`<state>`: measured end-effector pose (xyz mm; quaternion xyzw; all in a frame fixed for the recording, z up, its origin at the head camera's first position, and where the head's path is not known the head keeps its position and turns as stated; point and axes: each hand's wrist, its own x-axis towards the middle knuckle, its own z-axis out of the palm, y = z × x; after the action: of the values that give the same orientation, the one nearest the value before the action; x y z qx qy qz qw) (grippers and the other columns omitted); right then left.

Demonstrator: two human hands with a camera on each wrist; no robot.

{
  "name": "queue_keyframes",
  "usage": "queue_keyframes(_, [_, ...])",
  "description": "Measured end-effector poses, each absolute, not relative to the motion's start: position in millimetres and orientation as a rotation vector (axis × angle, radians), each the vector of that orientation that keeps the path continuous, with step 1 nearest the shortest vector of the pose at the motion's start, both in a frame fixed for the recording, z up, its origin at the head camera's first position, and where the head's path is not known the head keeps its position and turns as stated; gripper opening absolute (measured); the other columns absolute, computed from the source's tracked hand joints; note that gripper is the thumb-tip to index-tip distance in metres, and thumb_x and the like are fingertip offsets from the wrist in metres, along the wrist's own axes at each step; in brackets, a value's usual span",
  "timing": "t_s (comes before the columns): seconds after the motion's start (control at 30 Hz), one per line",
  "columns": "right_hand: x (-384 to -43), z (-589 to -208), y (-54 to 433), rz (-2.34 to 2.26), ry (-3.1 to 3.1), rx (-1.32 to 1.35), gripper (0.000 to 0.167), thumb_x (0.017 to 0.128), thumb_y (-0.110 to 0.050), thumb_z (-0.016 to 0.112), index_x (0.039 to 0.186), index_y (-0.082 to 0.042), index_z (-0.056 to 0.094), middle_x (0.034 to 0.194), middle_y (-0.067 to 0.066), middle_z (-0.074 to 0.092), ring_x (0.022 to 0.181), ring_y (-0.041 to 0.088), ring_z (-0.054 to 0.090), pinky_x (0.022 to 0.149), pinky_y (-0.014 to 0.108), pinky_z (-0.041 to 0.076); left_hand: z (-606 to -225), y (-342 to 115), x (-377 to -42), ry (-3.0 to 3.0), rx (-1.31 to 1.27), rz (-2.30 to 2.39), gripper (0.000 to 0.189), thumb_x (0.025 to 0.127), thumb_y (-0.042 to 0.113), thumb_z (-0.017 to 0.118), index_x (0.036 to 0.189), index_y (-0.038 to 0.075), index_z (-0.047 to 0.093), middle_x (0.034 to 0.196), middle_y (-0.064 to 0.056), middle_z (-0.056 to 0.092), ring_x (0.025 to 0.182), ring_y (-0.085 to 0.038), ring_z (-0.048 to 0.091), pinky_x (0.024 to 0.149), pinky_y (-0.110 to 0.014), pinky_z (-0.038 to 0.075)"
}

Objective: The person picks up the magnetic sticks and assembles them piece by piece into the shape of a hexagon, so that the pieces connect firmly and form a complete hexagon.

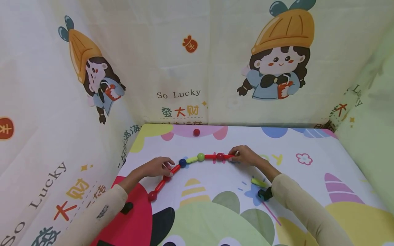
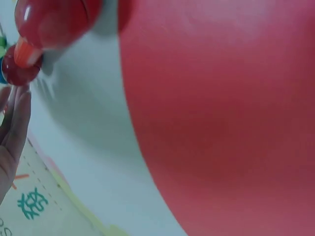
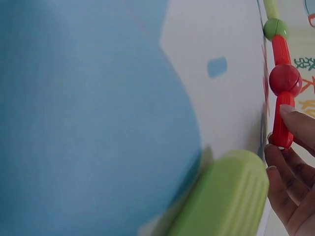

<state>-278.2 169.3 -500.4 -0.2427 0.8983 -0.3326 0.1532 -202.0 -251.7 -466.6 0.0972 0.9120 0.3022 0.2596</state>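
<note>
A curved chain of magnetic sticks and balls lies on the printed table. Its near-left end is a red ball (image 1: 152, 195), followed by red sticks, a dark blue ball (image 1: 182, 163), a light green stick (image 1: 192, 159) and a green ball (image 1: 200, 157). My left hand (image 1: 158, 166) touches the chain at a second red ball (image 2: 20, 66), its fingers fairly straight. At the right end, my right hand (image 1: 244, 154) pinches a red stick (image 3: 282, 123) between thumb and fingers; this stick meets another red ball (image 3: 285, 80).
A loose red ball (image 1: 196, 132) sits near the table's far edge. Beside my right forearm lie a light green stick (image 1: 259, 182) and a dark piece (image 1: 264, 194). Printed cloth walls (image 1: 215, 68) stand behind the table and at both sides.
</note>
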Motion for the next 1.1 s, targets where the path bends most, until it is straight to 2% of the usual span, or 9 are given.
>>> queue_keyframes(0.3, [-278, -502, 170, -0.956, 2.574, -0.723, 0.024, 0.089, -0.019, 0.077, 0.111, -0.008, 0.075, 0.103, 0.005, 0.073, 0.085, 0.016, 0.058, 0.072, 0.023, 0.052, -465, -268, -187, 2.448, 0.320, 0.766, 0.047, 0.081, 0.020, 0.084, 0.124, 0.015, 0.067, 0.111, -0.001, 0.065, 0.099, -0.017, 0.059, 0.079, -0.032, 0.057])
queue_keyframes(0.77, [-278, -500, 171, -0.943, 2.591, -0.744, 0.022, 0.090, -0.017, 0.076, 0.109, -0.007, 0.075, 0.101, 0.005, 0.073, 0.082, 0.016, 0.058, 0.071, 0.025, 0.052, -473, -266, -176, 2.475, 0.333, 0.841, 0.041, 0.084, 0.019, 0.082, 0.122, 0.009, 0.069, 0.107, -0.002, 0.065, 0.093, -0.017, 0.058, 0.074, -0.030, 0.055])
queue_keyframes(1.1, [-277, -500, 171, -0.953, 2.583, -0.758, 0.021, 0.090, -0.017, 0.076, 0.108, -0.006, 0.074, 0.101, 0.006, 0.073, 0.080, 0.015, 0.058, 0.069, 0.024, 0.051, -475, -251, -165, 2.511, 0.216, 0.883, 0.039, 0.083, 0.017, 0.082, 0.118, 0.009, 0.069, 0.104, -0.001, 0.064, 0.090, -0.016, 0.058, 0.072, -0.029, 0.056])
